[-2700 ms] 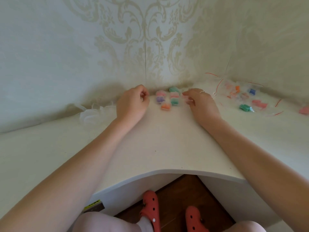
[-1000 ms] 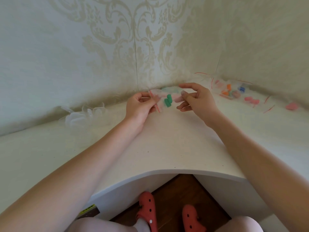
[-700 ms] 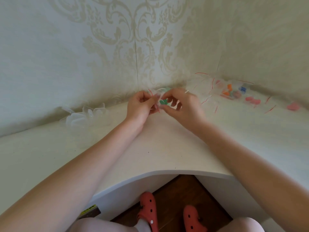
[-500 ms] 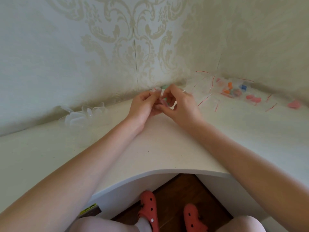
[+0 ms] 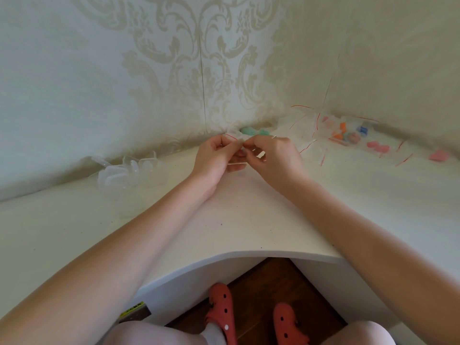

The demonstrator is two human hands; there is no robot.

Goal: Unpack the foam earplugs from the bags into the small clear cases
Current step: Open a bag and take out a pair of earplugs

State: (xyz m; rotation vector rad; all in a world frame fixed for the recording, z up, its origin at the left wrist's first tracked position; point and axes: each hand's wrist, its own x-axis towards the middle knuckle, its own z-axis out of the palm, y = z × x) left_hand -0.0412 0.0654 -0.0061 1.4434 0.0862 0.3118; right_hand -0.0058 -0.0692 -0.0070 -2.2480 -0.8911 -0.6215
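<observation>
A small clear zip bag [image 5: 236,139] with a red seal line is held between both hands above the white desk [image 5: 236,210], close to the corner. My left hand [image 5: 214,158] pinches its top edge from the left. My right hand [image 5: 273,155] pinches the same edge from the right. The bag's contents are hidden behind my fingers. Filled cases with teal earplugs [image 5: 254,131] sit just behind my hands by the wall. A heap of empty clear cases [image 5: 129,168] lies at the left.
At the back right lies a pile of bags with coloured earplugs [image 5: 348,135], with empty red-striped bags [image 5: 308,143] beside it. A pink earplug pair [image 5: 439,155] lies at the far right. The desk's curved front edge [image 5: 249,253] sits above my red shoes.
Both hands picked up a bag holding green earplugs, brought it together in front of the corner, and now pinch its top edge; the green earplugs are no longer visible.
</observation>
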